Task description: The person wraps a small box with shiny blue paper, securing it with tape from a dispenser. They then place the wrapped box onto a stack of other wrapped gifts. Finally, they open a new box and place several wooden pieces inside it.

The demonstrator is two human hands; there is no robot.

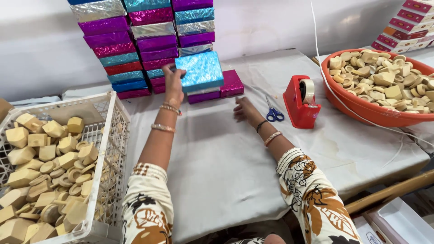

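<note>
On the left, crate [105, 135]: white plastic, holds pale wooden blocks [45, 171].
Far stack [135, 45]: shiny wrapped boxes against the wall.
Left hand [173, 83]: raised, grips the blue box [200, 71] by its left edge, before the stack.
Right hand [244, 110]: open, flat on the grey cloth [217, 153].
Scissors [273, 113]: just right of this hand.
Tape dispenser [300, 103]: red.
Far right, orange basin [361, 106]: wooden pieces.

Left hand [173, 83] raised, fingers closed; right hand [244, 110] flat, palm down.
</note>
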